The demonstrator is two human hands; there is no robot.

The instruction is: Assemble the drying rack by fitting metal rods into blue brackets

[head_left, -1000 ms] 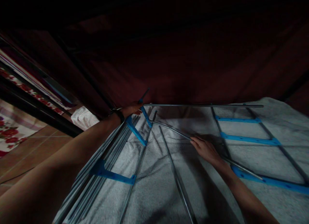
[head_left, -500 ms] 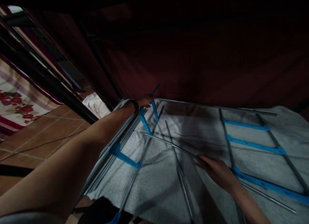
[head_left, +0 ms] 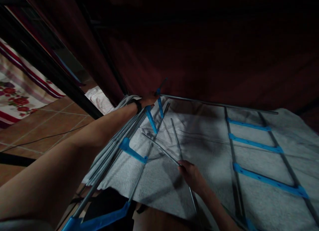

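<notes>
My left hand, with a dark band at its wrist, is closed around the far end of a frame of grey metal tubes joined by blue plastic brackets. The frame stands tilted at the left of the grey cloth, its near bracket hanging over my lap. In my right hand is a thin metal rod, pinched near its visible end. The rod's far tip points left and lies over the frame's inner tube. Another loose rod passes beneath my right hand on the cloth.
A second frame with blue crossbars lies flat at the right. One long rod runs along the cloth's back edge by a dark red curtain. Several grey tubes are bundled at the left. A black post slants beside the tiled floor.
My right hand has come left and closer to me with the rod, whose tip now sits further left. My left hand keeps its hold. More of the frame's near end shows.
</notes>
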